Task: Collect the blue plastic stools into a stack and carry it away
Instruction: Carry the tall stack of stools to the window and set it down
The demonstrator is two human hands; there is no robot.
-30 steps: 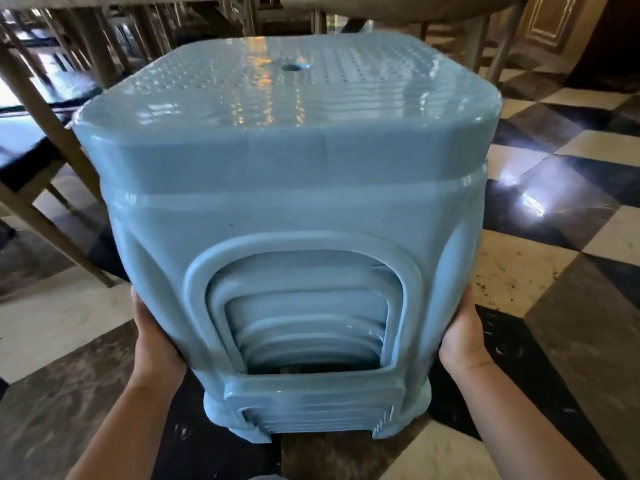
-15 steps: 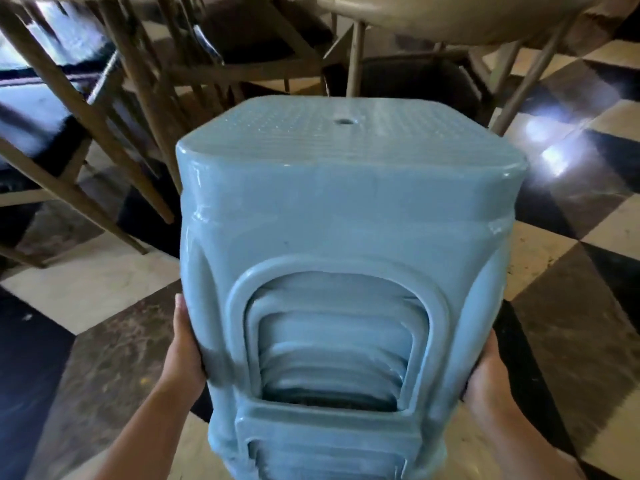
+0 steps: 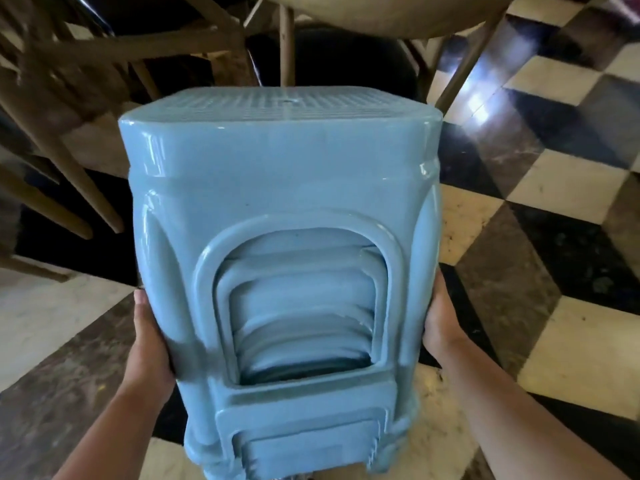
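Blue plastic stools (image 3: 280, 216), nested into one tall stack, are held off the checkered floor (image 3: 554, 188) in the head camera's single view, seat up and tipped slightly away from the person carrying them. The left hand (image 3: 150, 341) presses against the stack's left side and the right hand (image 3: 440, 320) against its right, the two well apart; the fingers are hidden behind the plastic, so their curl cannot be told. Wooden chair legs (image 3: 69, 174) stand just beyond. Collecting looks done, with several stools showing through the arched opening. What appears left is carrying the stack away.
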